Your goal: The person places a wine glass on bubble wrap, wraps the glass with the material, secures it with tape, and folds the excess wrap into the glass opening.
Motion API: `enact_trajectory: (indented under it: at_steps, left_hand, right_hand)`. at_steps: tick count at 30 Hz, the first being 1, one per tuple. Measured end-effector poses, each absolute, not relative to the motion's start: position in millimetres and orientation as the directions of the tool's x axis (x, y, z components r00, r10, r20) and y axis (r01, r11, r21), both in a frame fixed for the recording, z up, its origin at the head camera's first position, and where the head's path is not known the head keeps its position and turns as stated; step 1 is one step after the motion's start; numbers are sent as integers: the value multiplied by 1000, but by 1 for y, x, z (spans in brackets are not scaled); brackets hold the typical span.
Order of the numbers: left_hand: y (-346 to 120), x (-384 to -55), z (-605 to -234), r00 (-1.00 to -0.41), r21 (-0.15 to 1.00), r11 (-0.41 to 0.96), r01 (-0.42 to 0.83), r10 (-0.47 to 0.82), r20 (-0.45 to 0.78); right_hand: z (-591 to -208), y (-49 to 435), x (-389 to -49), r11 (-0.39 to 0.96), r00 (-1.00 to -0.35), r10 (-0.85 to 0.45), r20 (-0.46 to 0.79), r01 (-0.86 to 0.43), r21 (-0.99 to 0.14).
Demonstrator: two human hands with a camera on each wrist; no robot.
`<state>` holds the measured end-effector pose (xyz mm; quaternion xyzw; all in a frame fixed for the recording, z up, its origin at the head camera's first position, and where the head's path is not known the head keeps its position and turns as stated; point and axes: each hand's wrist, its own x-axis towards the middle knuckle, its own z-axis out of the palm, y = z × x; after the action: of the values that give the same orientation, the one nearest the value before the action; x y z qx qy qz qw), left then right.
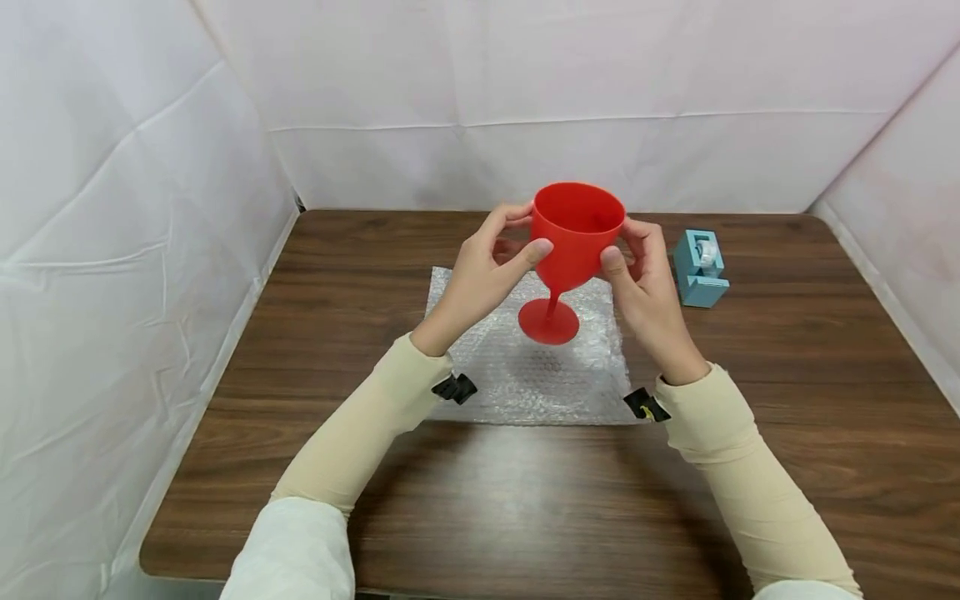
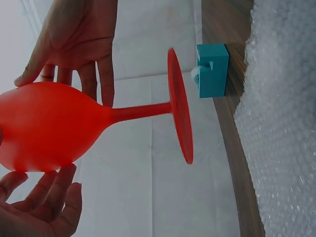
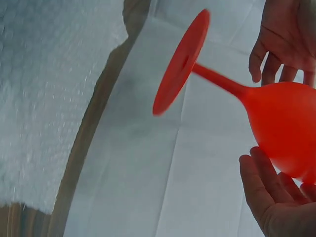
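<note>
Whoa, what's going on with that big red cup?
A person is holding the red goblet up with both hands. The left hand and the right hand each grip one side of its bowl, and its round foot hangs above a sheet of bubble wrap, touching nothing. The bubble wrap lies spread on the wooden table. A blue tape dispenser sits off to the person's right.

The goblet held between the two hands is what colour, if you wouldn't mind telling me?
The goblet is plain red, best seen in the head view.
</note>
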<state>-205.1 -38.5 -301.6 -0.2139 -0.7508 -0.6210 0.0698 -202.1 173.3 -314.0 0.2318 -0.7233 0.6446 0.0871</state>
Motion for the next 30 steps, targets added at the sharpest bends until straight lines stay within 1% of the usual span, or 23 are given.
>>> enact_trajectory:
  at_steps: [7,12,17,22,30]
  left_hand:
    - [-62,-189,-306,-943,917,237,321,172,286]
    - [-76,-183,-309,-963,927,273,259,144,227]
    - [-90,-181,-317,-984,937,307,167,117,137]
    - [-103,-182,-326,-993,944,318,87,107,55]
    - [-124,-190,-338,-994,945,327,-1,99,-36]
  right_hand:
    - [-319,156,-192,157,-892,-279,355,-407,-900]
    - [-325,142,-192,152,-902,-322,288,-350,-925]
    - [-333,125,-195,177,-920,-346,181,-253,-951]
    - [-341,109,-200,225,-929,-363,75,-166,-960]
    - [-355,86,-211,223,-918,-393,-55,-37,-974]
